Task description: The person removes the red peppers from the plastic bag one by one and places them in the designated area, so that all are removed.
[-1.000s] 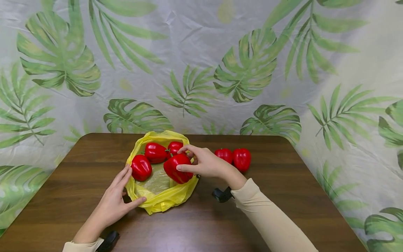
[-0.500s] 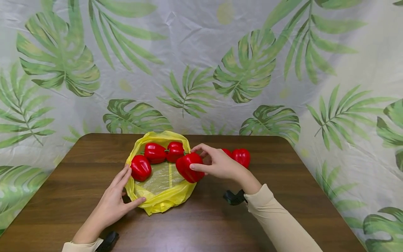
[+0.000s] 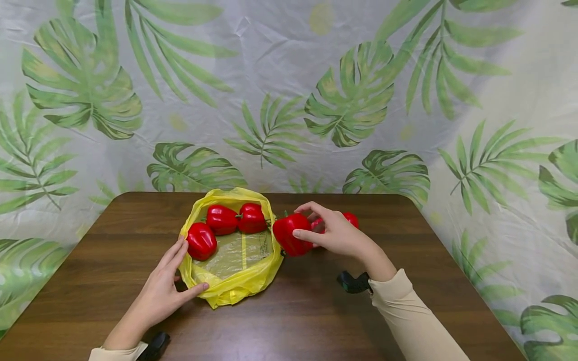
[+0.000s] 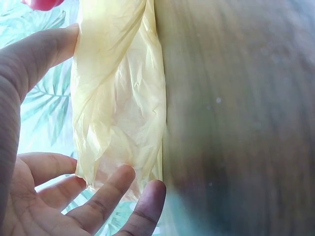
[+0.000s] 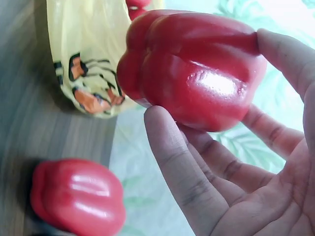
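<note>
My right hand (image 3: 336,232) grips a red bell pepper (image 3: 292,234) between thumb and fingers, just off the right side of a yellow plastic bag (image 3: 235,296). In the right wrist view this bell pepper (image 5: 192,69) hangs above the table, apart from the bag. Three more red peppers lie inside the open bag: one at the left (image 3: 201,241), two at the back (image 3: 221,219). My left hand (image 3: 160,288) rests against the bag's left front side, thumb on the rim. Seen from the left wrist, its loosely extended fingers (image 4: 106,199) touch the thin plastic.
Behind my right hand, red peppers (image 3: 351,219) lie on the brown wooden table (image 3: 388,215), partly hidden by it. One loose pepper (image 5: 78,196) shows in the right wrist view. A leaf-patterned curtain (image 3: 280,100) hangs behind the table's far edge.
My right hand has carried the bell pepper rightward, from over the inside of the bag to past its right rim. The left hand and the bag have stayed in place.
</note>
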Demonstrator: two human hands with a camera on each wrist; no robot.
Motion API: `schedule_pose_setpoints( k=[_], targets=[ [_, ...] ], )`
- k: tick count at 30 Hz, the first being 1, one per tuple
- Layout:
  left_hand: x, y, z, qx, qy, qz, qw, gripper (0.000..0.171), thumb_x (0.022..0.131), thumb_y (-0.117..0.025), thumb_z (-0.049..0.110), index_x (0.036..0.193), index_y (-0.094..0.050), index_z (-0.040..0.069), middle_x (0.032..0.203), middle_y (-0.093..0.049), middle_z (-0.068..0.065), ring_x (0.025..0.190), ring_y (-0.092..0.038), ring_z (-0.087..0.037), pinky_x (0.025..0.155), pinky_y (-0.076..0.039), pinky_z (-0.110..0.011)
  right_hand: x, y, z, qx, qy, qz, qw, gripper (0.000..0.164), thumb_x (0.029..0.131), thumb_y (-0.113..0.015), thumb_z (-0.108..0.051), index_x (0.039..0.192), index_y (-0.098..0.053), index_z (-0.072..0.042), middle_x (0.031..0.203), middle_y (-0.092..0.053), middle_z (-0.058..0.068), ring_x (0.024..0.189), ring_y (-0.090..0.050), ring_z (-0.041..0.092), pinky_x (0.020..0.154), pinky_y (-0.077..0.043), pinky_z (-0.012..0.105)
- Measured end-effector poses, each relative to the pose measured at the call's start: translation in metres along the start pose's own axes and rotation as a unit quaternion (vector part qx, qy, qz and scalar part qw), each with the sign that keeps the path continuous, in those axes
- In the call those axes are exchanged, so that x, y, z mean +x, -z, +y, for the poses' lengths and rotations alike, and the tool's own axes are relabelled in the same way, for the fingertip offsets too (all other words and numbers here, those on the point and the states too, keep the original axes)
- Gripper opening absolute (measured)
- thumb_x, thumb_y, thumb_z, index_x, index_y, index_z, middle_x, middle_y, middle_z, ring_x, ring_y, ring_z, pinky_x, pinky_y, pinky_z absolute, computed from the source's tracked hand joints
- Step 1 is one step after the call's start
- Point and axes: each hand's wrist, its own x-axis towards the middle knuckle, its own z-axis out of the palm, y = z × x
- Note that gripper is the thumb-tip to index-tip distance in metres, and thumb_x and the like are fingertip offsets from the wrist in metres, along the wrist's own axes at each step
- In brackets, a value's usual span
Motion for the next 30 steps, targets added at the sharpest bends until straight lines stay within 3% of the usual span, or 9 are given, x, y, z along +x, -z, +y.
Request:
schedule_pose_setpoints(
  k=[12,22,30],
  targets=[
    [0.000,-0.001,-0.002,0.001,-0.005,0.005,1.0000,0.113,0.080,-0.096,0.039,0.162,-0.036,-0.010,0.170,-0.033,-0.030,0.136,-0.057,-0.046,0.081,-0.065,-0.037,-0.012,0.019,0.021,-0.051,-0.013,0.043,0.998,0.054,0.101,-0.074,-0.046,0.147,-0.054,-0.025,0.132,-0.067,0.013,0.096,-0.073,0.026,0.076,-0.065,0.036],
    [0.000,0.000,-0.003,0.003,-0.001,0.001,1.0000,0.113,0.081,-0.095,0.040,0.163,-0.035,-0.009,0.170,-0.033,-0.030,0.137,-0.057,-0.046,0.081,-0.065,-0.037,-0.024,0.031,0.041,-0.061,-0.035,0.099,0.993,0.056,0.102,-0.073,-0.045,0.147,-0.054,-0.017,0.134,-0.069,0.018,0.106,-0.071,0.029,0.079,-0.067,0.037],
    [0.000,-0.001,-0.003,0.004,0.002,0.000,1.0000,0.113,0.081,-0.095,0.040,0.163,-0.035,-0.009,0.170,-0.032,-0.030,0.136,-0.058,-0.045,0.082,-0.065,-0.036,-0.032,0.039,0.052,-0.053,-0.062,0.138,0.987,0.059,0.102,-0.072,-0.049,0.148,-0.053,-0.017,0.127,-0.069,0.023,0.083,-0.077,0.021,0.076,-0.067,0.038]
  ],
)
